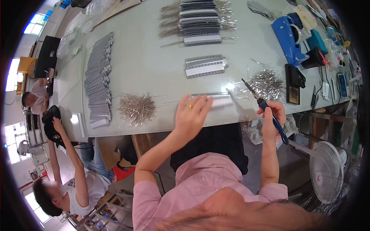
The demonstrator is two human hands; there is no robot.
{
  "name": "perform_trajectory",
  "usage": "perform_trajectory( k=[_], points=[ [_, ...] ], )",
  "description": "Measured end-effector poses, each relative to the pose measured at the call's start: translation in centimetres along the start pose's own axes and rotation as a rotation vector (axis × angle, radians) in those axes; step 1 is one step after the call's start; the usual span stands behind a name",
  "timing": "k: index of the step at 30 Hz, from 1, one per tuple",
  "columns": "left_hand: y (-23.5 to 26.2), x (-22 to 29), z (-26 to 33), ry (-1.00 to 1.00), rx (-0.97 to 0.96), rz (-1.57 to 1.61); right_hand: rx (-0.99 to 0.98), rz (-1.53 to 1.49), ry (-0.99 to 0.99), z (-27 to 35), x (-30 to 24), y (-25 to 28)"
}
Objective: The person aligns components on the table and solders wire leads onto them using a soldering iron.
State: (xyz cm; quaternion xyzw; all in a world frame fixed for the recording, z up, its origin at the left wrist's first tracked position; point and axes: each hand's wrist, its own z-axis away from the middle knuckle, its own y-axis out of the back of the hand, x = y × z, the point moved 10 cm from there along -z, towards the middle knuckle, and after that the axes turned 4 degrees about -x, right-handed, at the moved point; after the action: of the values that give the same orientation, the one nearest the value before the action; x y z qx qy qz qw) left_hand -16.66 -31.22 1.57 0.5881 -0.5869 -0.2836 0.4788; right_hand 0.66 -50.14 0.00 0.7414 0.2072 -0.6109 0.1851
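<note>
My right hand (272,117) is wrapped round the dark blue handle of a soldering iron (262,103), its metal tip slanting up and to the left. My left hand (191,117) reaches over the near part of the table with its fingers stretched out. Under and beside those fingers lies a white-faced strip piece (221,102), partly covered by them. Whether the fingertips touch it, I cannot tell. Beyond it rests a small stack of similar grey and white strips (205,66). Loose heaps of thin silvery wire leads flank the work: a left heap (137,109) and a right heap (266,84).
Long rows of grey strips (99,77) line the table's left side. Strips with wires attached (200,23) are piled at the back. A blue tape dispenser (287,40) and a black soldering stand (295,82) stand right. A fan (327,171) is lower right; another person (77,184) sits left.
</note>
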Motion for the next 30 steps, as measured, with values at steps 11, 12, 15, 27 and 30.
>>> perform_trajectory(
  k=[11,12,15,27,30],
  points=[
    [-3.3,0.5,0.2,0.023,-0.112,0.042,0.071,-0.022,-0.031,1.4,1.8,2.9],
    [-3.3,0.9,0.7,0.019,-0.129,0.051,0.075,-0.019,-0.035,1.4,1.9,2.9],
    [-3.4,1.3,2.3,0.014,-0.151,0.048,0.048,-0.044,-0.050,1.4,2.8,2.4],
    [-3.6,-3.5,-2.1,0.140,-0.169,-0.028,0.019,-0.055,-0.060,1.4,3.9,1.2],
    [-4.3,-4.6,-3.9,0.166,-0.162,-0.126,0.019,-0.050,-0.043,1.6,3.9,0.9]
  ],
)
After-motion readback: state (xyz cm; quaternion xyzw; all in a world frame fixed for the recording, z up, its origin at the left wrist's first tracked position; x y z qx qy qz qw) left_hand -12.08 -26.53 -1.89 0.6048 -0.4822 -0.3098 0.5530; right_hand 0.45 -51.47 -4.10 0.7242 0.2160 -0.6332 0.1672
